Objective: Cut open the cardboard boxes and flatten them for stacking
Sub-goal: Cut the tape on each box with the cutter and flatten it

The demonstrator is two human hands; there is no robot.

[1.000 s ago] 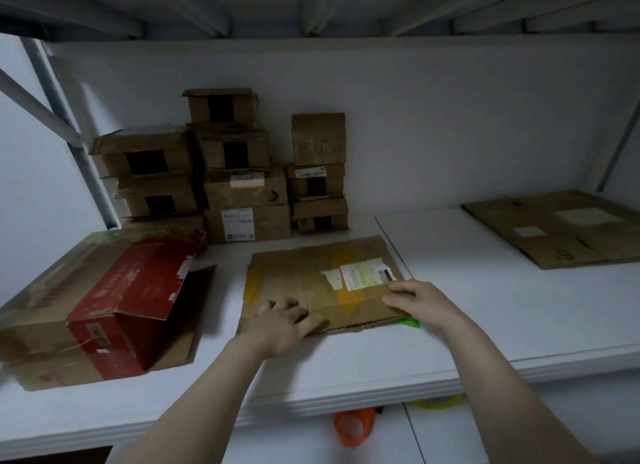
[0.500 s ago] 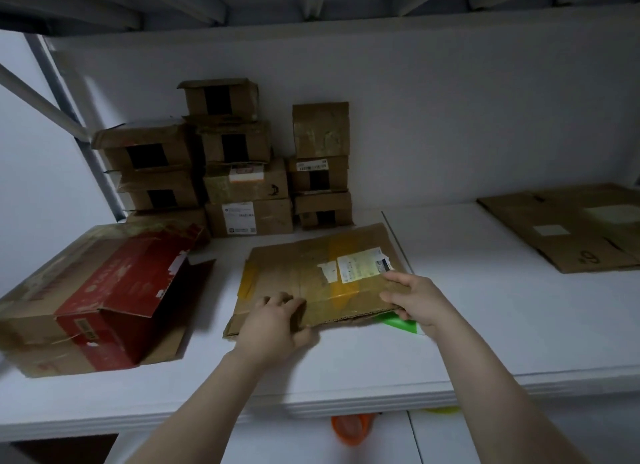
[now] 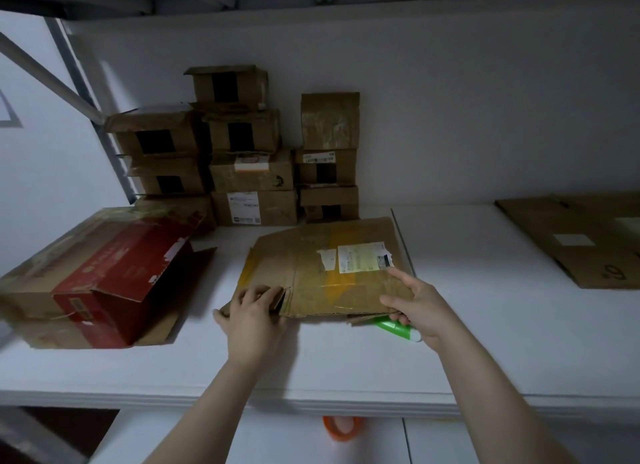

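1. Two hands work at the near edge of one flattened box (image 3: 325,269), which lies on the white shelf (image 3: 485,342), about midway along it and close to its front lip.
2. Left hand (image 3: 251,316): at the near left corner of the flattened box, its fingers curled over a small flap there, gripping it, thumb out to the left.
3. Right hand (image 3: 414,304): at the near right corner, thumb and outstretched forefinger on top of the cardboard, the other fingers curled beneath the edge, so the corner is pinched.
4. One green thing (image 3: 396,328) sticks out from under that corner, touching the right hand; whether the hand also holds it I cannot tell.
5. One white label (image 3: 360,257) is stuck on top of the flattened box, just beyond the right forefinger.
6. Left of it, well apart, a red box (image 3: 117,276) lies on its side with an end flap open.
7. Many small brown boxes (image 3: 252,172) are stacked against the back wall, behind the flattened box.
8. Far right on the shelf lies more flat cardboard (image 3: 581,242).
9. One orange object (image 3: 339,427) shows below the shelf's front lip.
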